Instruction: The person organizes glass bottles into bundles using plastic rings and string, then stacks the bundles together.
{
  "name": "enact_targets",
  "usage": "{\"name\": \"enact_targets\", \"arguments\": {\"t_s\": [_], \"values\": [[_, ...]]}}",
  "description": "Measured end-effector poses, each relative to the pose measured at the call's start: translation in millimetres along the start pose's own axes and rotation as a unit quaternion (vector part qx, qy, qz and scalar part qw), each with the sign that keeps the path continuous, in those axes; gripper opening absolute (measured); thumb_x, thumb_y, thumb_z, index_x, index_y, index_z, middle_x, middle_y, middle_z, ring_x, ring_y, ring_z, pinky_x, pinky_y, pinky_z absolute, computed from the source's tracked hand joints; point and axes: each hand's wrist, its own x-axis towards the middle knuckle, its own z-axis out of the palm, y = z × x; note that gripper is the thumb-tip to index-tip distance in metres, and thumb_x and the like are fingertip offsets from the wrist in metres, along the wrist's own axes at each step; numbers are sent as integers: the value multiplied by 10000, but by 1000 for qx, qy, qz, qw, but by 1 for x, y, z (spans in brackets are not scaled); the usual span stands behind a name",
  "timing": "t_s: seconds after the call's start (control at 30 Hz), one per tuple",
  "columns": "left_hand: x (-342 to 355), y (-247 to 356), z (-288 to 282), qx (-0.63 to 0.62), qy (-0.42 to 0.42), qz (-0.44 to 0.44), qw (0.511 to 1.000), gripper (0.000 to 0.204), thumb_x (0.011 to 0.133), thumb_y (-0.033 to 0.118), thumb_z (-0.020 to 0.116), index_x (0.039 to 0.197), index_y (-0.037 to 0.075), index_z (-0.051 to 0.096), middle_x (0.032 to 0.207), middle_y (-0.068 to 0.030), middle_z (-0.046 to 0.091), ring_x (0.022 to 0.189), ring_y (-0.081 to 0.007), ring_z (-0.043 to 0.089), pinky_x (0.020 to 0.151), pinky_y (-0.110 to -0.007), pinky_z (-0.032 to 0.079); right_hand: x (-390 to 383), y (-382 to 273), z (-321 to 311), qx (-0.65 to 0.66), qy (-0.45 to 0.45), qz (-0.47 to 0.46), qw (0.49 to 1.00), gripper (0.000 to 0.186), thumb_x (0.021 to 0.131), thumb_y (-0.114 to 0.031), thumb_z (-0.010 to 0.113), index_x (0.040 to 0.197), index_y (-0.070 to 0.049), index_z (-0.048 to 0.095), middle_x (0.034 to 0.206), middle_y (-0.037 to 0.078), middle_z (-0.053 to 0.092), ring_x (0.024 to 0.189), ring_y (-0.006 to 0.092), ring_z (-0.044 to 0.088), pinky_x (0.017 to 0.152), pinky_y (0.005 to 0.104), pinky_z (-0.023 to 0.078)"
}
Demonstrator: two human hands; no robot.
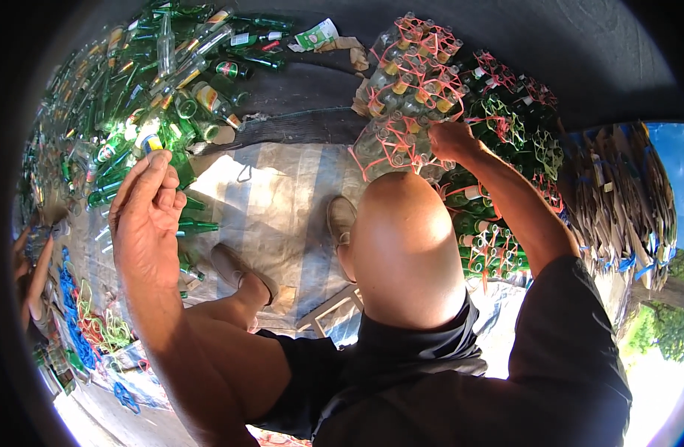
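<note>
Tarp (267, 197) stretches between bottle pile (185, 78) and tied bundles (401, 141).

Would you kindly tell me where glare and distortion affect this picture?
In the head view, sunlight glares on green glass bottles beyond the bare left hand and on the bent bare knee; lower right background is overexposed; fisheye bends outer edges, leaving black corners.
</note>
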Motion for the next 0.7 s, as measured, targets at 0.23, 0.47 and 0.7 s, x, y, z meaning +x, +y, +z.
{"name": "enact_targets", "arguments": {"t_s": [0.23, 0.47, 0.7], "values": [[-1, 0, -10, -4, 9, -2, 1000, 203, 969, 102, 694, 1156, 23, 711, 1018, -18, 713, 885, -88, 646, 731, -257, 468, -1, 2, 5, 0, -21, 10, 1000, 189, 811, -208, 623, 895, -63, 710, 886, 167, 722, 858, 396, 709, 696, 552, 553], [1, 2, -14, 2, 11, -4, 1000, 252, 976, 102, 676, 1205, -2, 693, 1064, -24, 697, 914, -84, 632, 755, -256, 472, 7, 10, 12, 6, -37, 32, 999, 204, 807, -241, 635, 909, -73, 688, 912, 159, 712, 893, 392, 699, 729, 546, 549], [8, -3, -12, 9, -33, -12, 999, 253, 976, 110, 677, 1202, -4, 691, 1014, -17, 675, 834, -70, 582, 744, -244, 449, -9, 12, 18, 53, 4, 42, 998, 373, 806, -336, 719, 1089, -96, 676, 1139, 146, 675, 1068, 366, 663, 813, 534, 535]]}}
